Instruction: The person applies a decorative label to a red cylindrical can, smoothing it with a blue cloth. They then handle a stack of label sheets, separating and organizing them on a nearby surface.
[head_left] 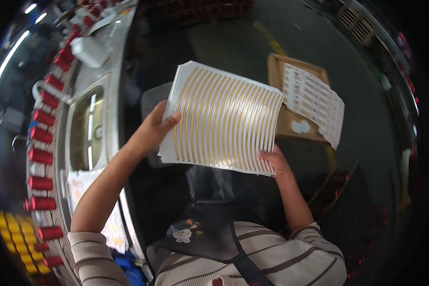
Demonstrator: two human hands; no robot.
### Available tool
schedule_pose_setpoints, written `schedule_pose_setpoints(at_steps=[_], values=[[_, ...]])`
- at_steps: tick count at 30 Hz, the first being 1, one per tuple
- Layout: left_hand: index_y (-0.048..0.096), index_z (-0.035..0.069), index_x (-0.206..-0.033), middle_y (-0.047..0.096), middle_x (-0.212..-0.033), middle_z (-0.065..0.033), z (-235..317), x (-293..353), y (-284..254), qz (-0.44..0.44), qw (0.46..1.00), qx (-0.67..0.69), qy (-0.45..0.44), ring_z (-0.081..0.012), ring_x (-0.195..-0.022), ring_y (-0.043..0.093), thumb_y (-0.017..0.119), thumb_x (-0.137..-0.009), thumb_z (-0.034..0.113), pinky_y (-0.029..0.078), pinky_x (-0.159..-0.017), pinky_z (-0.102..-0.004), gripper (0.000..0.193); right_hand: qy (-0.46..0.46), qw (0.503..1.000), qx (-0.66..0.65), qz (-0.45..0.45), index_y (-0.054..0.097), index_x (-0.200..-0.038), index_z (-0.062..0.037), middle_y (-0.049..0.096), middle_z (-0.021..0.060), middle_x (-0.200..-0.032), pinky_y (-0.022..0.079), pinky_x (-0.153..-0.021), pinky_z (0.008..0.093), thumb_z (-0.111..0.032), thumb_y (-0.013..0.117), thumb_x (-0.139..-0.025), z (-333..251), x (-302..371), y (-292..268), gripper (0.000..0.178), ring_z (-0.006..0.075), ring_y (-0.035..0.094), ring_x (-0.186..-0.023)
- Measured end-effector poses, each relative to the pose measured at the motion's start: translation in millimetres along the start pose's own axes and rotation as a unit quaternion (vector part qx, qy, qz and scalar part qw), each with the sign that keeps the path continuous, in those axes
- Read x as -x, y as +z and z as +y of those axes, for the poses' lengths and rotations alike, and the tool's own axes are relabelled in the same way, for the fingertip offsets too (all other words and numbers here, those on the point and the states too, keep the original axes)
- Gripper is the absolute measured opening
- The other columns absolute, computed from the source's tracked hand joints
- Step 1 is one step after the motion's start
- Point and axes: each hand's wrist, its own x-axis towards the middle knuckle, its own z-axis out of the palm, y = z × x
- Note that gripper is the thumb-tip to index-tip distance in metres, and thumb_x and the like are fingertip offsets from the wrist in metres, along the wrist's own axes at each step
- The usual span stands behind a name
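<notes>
Between my two hands is a stack of white sheets (229, 119) printed with gold curved stripes, held up in front of my body and shining in the light. My left hand (158, 125) grips its left edge, thumb on the top sheet and fingers behind. At the lower right corner, my right hand (275, 161) pinches the stack, thumb on top; its other fingers are mostly hidden underneath. Just right of the stack, a cardboard box (281, 125) holds another printed sheet (314, 97) that sticks out over its right side, and a small white piece (300, 127).
To the left runs a metal counter with a sink basin (86, 128), a white container (89, 51) and a patterned sheet (88, 183). A row of red cylinders (40, 156) lines its far side. Yellow items (18, 240) are at lower left. A yellow line (270, 39) crosses the dark floor.
</notes>
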Motion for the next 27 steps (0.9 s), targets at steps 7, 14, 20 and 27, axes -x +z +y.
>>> schedule_pose_setpoints(at_steps=[7,14,20,27], values=[[0.024,-0.002,-0.149,0.054,-0.125,-0.0255,-67.7,-235.2,-36.2,-0.076,0.988,-0.133,-0.011,-0.0341,-0.114,0.051,0.052,-0.091,0.061,0.042,-0.095,-0.0415,0.09,-0.14,0.917,-0.026,0.372,0.052,-0.128,0.0053,0.064,0.0184,-0.114,0.056,-0.08,0.0424,-0.018,0.059,-0.092,-24.6,-59.1,-161.6,0.044,0.0327,0.065,-0.097],[0.023,-0.003,-0.149,0.055,-0.128,-0.0317,-77.9,-402.3,-96.4,-0.012,0.989,-0.141,-0.049,-0.042,-0.121,0.054,0.054,-0.092,0.052,0.044,-0.101,-0.044,0.085,-0.025,0.647,0.447,0.617,0.05,-0.128,0.0089,0.063,0.0243,-0.112,0.054,-0.084,0.0449,-0.025,0.063,-0.09,-1.9,-142.7,-289.7,0.052,0.0344,0.065,-0.098],[0.023,0.002,-0.151,0.067,-0.102,-0.0197,-55.8,-406.0,-154.8,0.02,0.997,-0.05,-0.056,-0.0285,-0.093,0.066,0.057,-0.093,0.045,0.051,-0.087,-0.0361,0.08,0.109,0.511,0.595,0.61,0.051,-0.124,0.0103,0.063,0.0272,-0.109,0.054,-0.085,0.0467,-0.027,0.065,-0.088,-22.2,-145.2,-275.7,0.054,0.037,0.065,-0.099],[0.044,0.001,-0.14,0.069,-0.103,-0.0178,2.1,-311.3,-255.5,0.111,0.992,-0.013,-0.066,-0.0242,-0.094,0.069,0.064,-0.091,0.032,0.052,-0.084,-0.0341,0.061,0.16,0.561,0.692,0.425,0.053,-0.115,0.0107,0.063,0.0316,-0.105,0.053,-0.084,0.0487,-0.029,0.068,-0.084,-86.6,-154.6,-154.1,0.053,0.0433,0.064,-0.099]])
